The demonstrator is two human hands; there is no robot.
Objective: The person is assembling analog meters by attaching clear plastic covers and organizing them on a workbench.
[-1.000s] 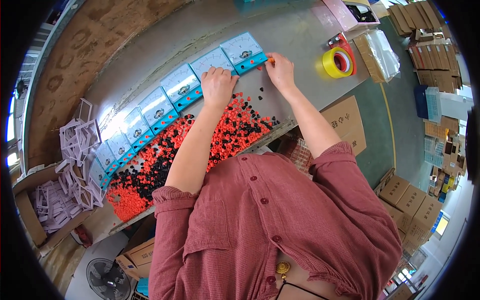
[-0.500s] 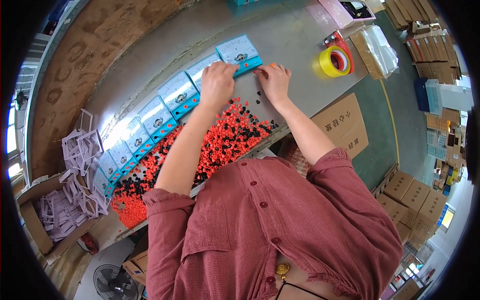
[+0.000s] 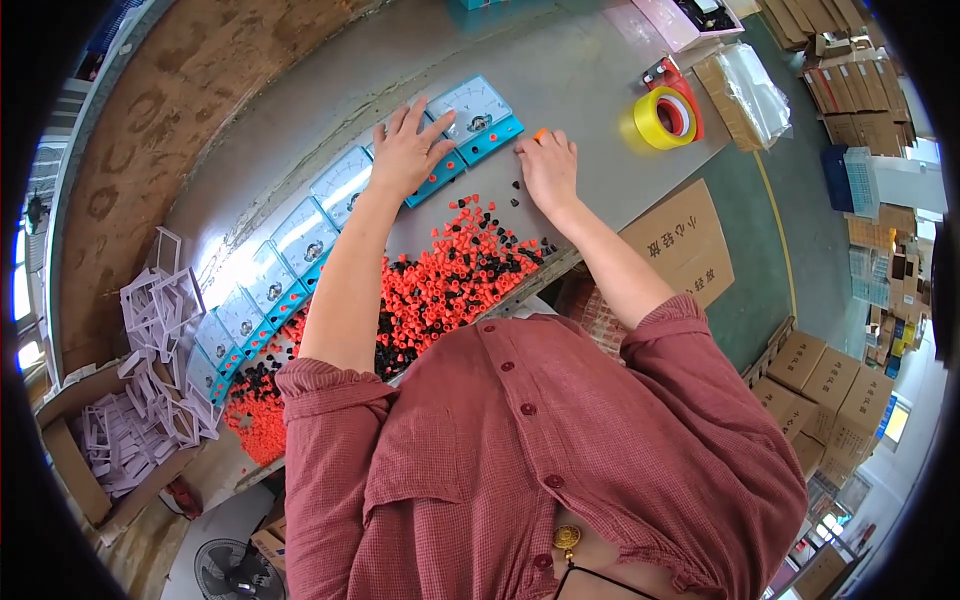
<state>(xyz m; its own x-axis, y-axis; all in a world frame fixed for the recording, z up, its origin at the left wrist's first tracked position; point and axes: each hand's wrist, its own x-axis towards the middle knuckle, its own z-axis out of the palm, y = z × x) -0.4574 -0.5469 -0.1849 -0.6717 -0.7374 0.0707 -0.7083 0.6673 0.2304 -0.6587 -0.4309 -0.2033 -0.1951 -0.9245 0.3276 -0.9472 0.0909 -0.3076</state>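
Note:
Several blue panel meters with clear fronts stand in a slanting row across the table. My left hand (image 3: 406, 155) lies over the second meter (image 3: 432, 186) from the right end, its fingers spread and reaching to the end meter (image 3: 474, 104). The meters carry red and black caps along their blue lower strips. Right of the end meter, my right hand (image 3: 549, 172) is closed with its fingers curled. A small orange piece (image 3: 541, 134) shows at its fingers; the rest of it is hidden. Between my forearms spreads a heap of red and black caps (image 3: 450, 275).
A yellow tape roll (image 3: 662, 118) and a red tape dispenser (image 3: 692, 95) lie at the right, beside a plastic-wrapped carton (image 3: 742, 95). At the left, a cardboard box (image 3: 75, 470) holds pale frames (image 3: 125, 425). A pink box (image 3: 680, 22) stands at the far right.
My left hand has moved left and away from the end meter's strip, and its fingers have spread. My right hand has shifted slightly nearer; the red cap at its fingertips no longer shows.

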